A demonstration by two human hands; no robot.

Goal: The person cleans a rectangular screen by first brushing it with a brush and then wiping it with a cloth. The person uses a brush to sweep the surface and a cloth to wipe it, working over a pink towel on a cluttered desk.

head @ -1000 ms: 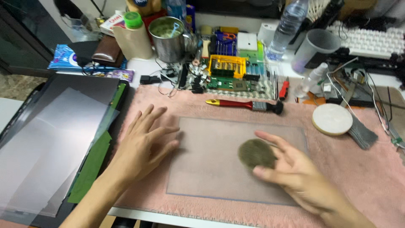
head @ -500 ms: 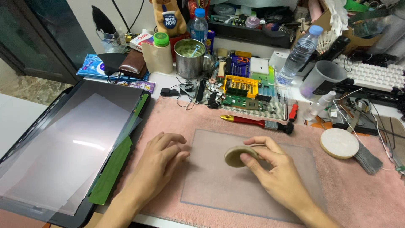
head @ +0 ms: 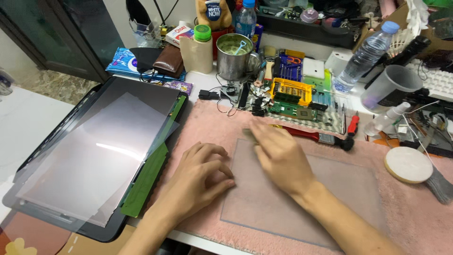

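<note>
- The screen [head: 89, 156] lies at the left of the bench, apart from the hands.
- The left hand [head: 200, 172] presses flat, fingers loosely curled, on the sheet's [head: 302, 198] left edge, pinning it.
- The right hand [head: 278, 153] rubs the sheet's top-left corner; what it holds cannot be told.
- The step looks like wiping; the next stroke calls for steady pinning.
- The sheet's long axis runs left to right across the pink mat [head: 415, 212].

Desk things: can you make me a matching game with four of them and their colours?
Things:
1. cup
2. towel
3. parts box
4. bottle cap

Colours:
a. yellow
b. blue
c. silver
d. pink

Pairs: 1-c, 2-d, 3-a, 4-b
</note>
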